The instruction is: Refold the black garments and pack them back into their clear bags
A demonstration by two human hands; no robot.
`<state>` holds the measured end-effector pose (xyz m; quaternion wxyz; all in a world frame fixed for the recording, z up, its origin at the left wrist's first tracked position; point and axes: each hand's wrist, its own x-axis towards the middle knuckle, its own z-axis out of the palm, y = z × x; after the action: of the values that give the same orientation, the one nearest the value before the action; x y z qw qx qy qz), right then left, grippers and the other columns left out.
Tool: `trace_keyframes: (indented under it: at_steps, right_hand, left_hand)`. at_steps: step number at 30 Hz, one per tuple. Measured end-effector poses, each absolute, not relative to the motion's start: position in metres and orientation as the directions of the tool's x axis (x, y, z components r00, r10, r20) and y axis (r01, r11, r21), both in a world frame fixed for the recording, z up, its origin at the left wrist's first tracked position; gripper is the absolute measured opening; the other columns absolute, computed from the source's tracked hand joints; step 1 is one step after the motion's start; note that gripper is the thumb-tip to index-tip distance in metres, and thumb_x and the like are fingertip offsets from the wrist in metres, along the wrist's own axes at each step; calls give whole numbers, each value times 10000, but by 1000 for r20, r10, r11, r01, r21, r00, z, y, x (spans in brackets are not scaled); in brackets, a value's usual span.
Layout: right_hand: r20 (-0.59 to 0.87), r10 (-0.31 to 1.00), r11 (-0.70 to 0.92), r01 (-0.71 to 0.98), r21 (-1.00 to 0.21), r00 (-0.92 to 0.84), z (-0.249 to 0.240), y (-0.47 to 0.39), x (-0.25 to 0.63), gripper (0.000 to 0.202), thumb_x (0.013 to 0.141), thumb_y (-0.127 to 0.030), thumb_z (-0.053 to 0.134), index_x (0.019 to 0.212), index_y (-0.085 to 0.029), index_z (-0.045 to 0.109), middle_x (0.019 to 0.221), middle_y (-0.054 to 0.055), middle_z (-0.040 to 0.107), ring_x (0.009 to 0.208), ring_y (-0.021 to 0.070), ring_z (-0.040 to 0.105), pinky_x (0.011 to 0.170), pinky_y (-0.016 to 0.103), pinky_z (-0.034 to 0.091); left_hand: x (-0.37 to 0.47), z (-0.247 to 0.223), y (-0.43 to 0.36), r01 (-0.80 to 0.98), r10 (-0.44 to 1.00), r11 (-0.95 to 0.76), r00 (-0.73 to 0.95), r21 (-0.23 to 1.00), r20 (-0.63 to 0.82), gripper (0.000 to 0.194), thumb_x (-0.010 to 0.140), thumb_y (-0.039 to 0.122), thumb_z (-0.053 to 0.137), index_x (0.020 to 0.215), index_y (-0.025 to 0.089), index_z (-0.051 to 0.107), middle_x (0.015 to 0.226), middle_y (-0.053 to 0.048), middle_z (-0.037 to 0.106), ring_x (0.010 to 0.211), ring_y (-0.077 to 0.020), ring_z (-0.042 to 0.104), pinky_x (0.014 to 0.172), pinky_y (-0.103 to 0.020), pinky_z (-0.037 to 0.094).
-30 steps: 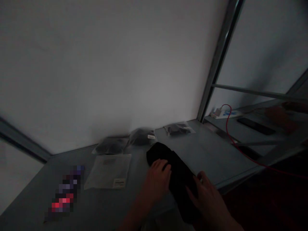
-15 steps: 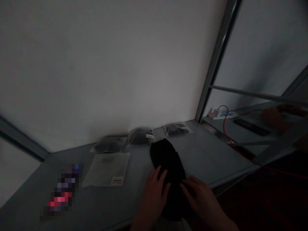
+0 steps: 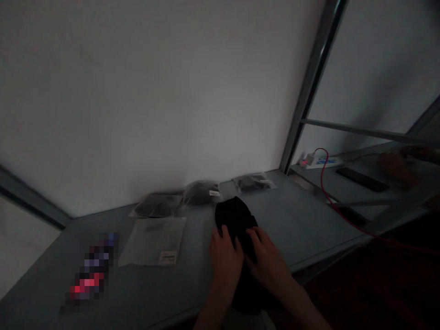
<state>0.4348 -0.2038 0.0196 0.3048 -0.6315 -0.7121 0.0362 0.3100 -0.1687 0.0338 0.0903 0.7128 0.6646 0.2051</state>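
Observation:
A black cloth item (image 3: 234, 212) lies lengthwise on the grey table (image 3: 192, 284), its near end by the front edge. My left hand (image 3: 225, 254) rests on its left side with the fingers apart. On the right side of the cloth is my right hand (image 3: 266, 254), its fingers bent and spread over the fabric. To the left lies a flat translucent bag (image 3: 151, 240) with a white label at its lower right corner.
Along the wall lie three clear bags with dark contents, at left (image 3: 156, 205), middle (image 3: 202, 193) and right (image 3: 253, 182). A pixelated object (image 3: 91, 270) is at left. Beyond the frame are a power strip (image 3: 323, 162), red cable, black phone (image 3: 362, 178) and another person's hands (image 3: 398, 167).
My right hand has moved up and left along the cloth. My left hand has shifted slightly up, and the two hands are closer together.

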Motion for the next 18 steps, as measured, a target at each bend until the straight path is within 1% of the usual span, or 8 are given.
trace_keyframes:
  at_steps: [2, 5, 8, 10, 13, 15, 16, 18]
  right_hand:
    - [318, 947, 173, 915, -366, -52, 24, -193, 428, 583, 689, -15, 533, 1258, -141, 525, 1202, 168, 585, 1098, 302, 584, 902, 422, 510]
    - [236, 971, 115, 944, -309, -41, 31, -183, 432, 673, 640, 73, 438, 1284, -110, 511, 1197, 189, 586, 971, 276, 644, 819, 384, 534]
    - [274, 962, 112, 925, -363, -9, 33, -177, 455, 677, 649, 81, 394, 1279, -137, 517, 1243, 174, 561, 876, 226, 668, 782, 352, 540]
    - [322, 946, 120, 906, -407, 20, 29, -174, 479, 657, 657, 74, 383, 1244, -173, 546, 1196, 139, 580, 879, 213, 663, 816, 358, 534]
    - [341, 924, -10, 906, -423, 169, 19, -174, 515, 623, 671, 37, 409, 1257, -130, 537, 1094, 163, 603, 834, 247, 658, 794, 425, 546]
    - [386, 899, -46, 920, -390, 208, 15, -175, 527, 628, 660, 26, 431, 1269, -94, 530, 1100, 200, 596, 938, 305, 640, 843, 488, 534]
    - [421, 884, -33, 925, -379, 204, 15, -176, 529, 635, 658, 26, 432, 1274, -93, 530, 1139, 214, 584, 1014, 328, 618, 881, 512, 520]
    - [493, 857, 60, 922, -382, 149, 21, -176, 522, 652, 672, 29, 415, 1293, -136, 527, 1259, 202, 542, 1155, 332, 557, 966, 528, 483]
  left_hand:
    - [317, 37, -154, 923, 991, -60, 10, 380, 133, 426, 871, 176, 479, 1277, 51, 507, 1179, -217, 557, 1065, -294, 598, 895, -378, 484]
    - [311, 39, -142, 925, 995, -92, 72, 368, 69, 522, 811, 69, 482, 1332, 44, 454, 1235, -229, 533, 1084, -284, 597, 902, -349, 475]
    - [293, 41, -138, 919, 994, -109, 110, 379, 20, 564, 771, -8, 443, 1328, 78, 455, 1209, -202, 555, 1009, -249, 630, 864, -325, 490]
    - [279, 40, -135, 902, 991, -127, 132, 411, 18, 565, 754, -31, 428, 1299, 109, 475, 1170, -168, 577, 972, -219, 638, 856, -300, 495]
    - [258, 36, -131, 858, 977, -208, 209, 470, 52, 601, 731, -50, 427, 1295, 153, 469, 1177, -131, 581, 1028, -192, 617, 912, -278, 484]
    - [249, 33, -130, 844, 965, -262, 246, 469, 96, 661, 707, -76, 406, 1318, 172, 454, 1224, -122, 561, 1095, -189, 589, 961, -291, 469]
    - [247, 33, -130, 843, 958, -285, 257, 456, 125, 690, 695, -90, 389, 1328, 177, 451, 1265, -124, 538, 1141, -193, 567, 991, -306, 455]
    - [248, 37, -130, 836, 941, -336, 286, 434, 178, 731, 673, -110, 360, 1336, 182, 458, 1360, -124, 473, 1237, -201, 507, 1055, -339, 414]
